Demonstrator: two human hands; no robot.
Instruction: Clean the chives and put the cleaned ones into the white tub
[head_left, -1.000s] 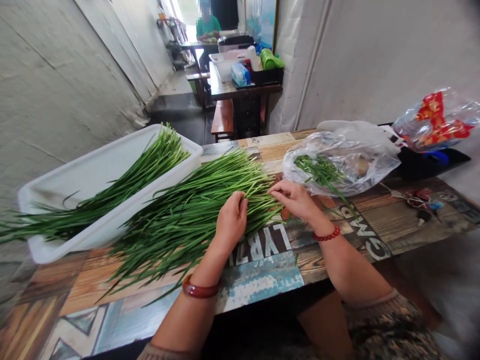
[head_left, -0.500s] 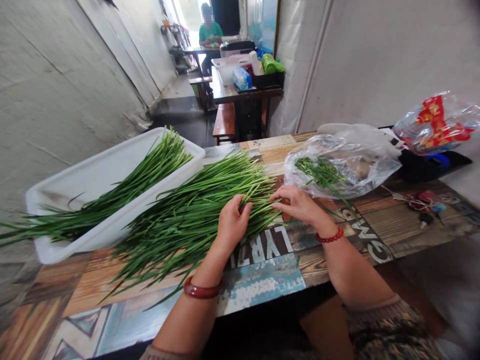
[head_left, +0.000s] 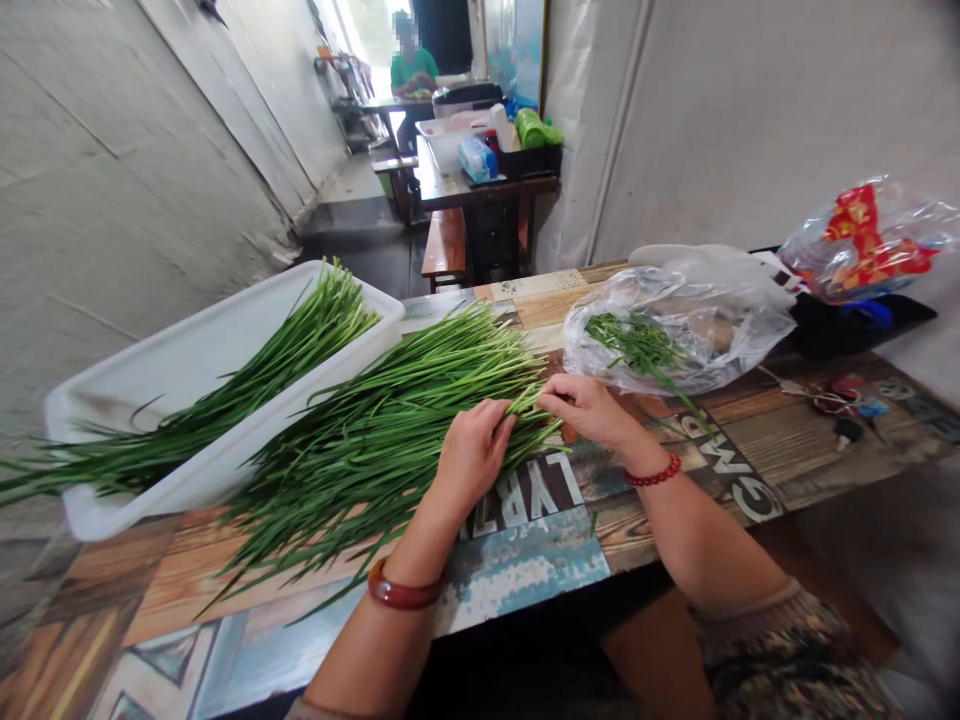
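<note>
A broad pile of garlic chives [head_left: 360, 430] lies on the patterned table, its pale stem ends toward my right. My left hand [head_left: 474, 450], with a reddish-brown bangle on the wrist, is closed round some chives near their stem ends. At the tips of those same stems, my right hand [head_left: 585, 405] pinches with thumb and fingers; a red bead bracelet circles that wrist. Left of the pile, a long white plastic tub [head_left: 225, 495] holds more chives, their leaves hanging over its near left end. A clear plastic bag [head_left: 724, 345] with green scraps on it lies beyond my right hand.
Keys [head_left: 847, 425] lie on the table's right side, near a red-printed plastic package [head_left: 855, 240] and a dark item. Past the table stand a wooden bench [head_left: 446, 245] and a second table [head_left: 491, 190] with boxes. A person in green [head_left: 412, 70] sits far back.
My hands have come closer together at the stem ends. The left has shifted slightly right and its fingers have closed further on the chives. The view has turned slightly.
</note>
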